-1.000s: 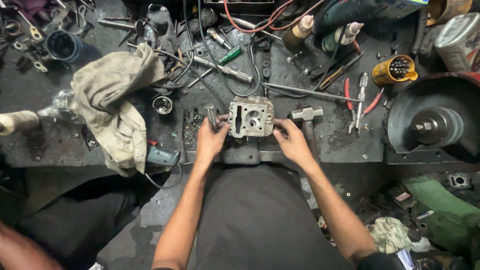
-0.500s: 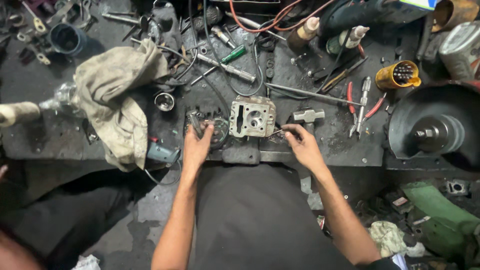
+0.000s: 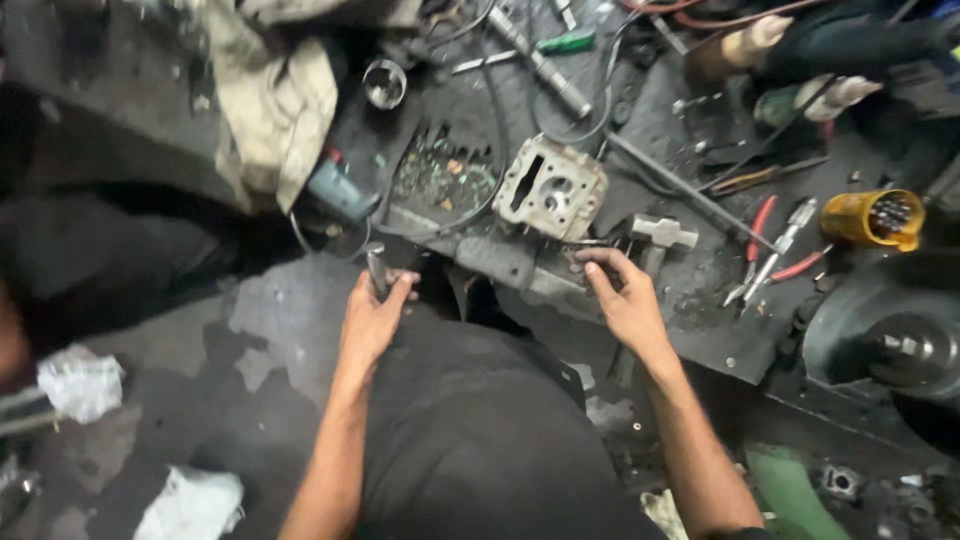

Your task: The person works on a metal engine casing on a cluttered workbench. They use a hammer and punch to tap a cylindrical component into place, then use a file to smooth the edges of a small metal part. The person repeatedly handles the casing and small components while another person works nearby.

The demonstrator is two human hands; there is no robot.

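Head view: since the earlier frames, the left hand (image 3: 372, 318) has been withdrawn from the metal engine casting (image 3: 551, 188) and is now held at the near edge of the tabletop (image 3: 720, 330), its grip clenched around a short grey metal rod (image 3: 377, 270) that stands roughly upright. The right hand (image 3: 625, 300) has also been drawn back from the casting; its fingertips rest on the tabletop edge just below the casting, and its grip appears loose, with nothing seen to be grasped. The casting is thereby left unheld, lying tilted on the tabletop between a scatter of small parts and a hammer head (image 3: 664, 232). It is judged that work has passed from steadying the casting to taking up a tool. Containers: a yellow cylindrical holder (image 3: 873, 218) lies on its side at the right, with dark bit ends visible in its open mouth. A small metal cup (image 3: 384, 82) stands beside a soiled rag (image 3: 272, 100); its contents cannot be made out.
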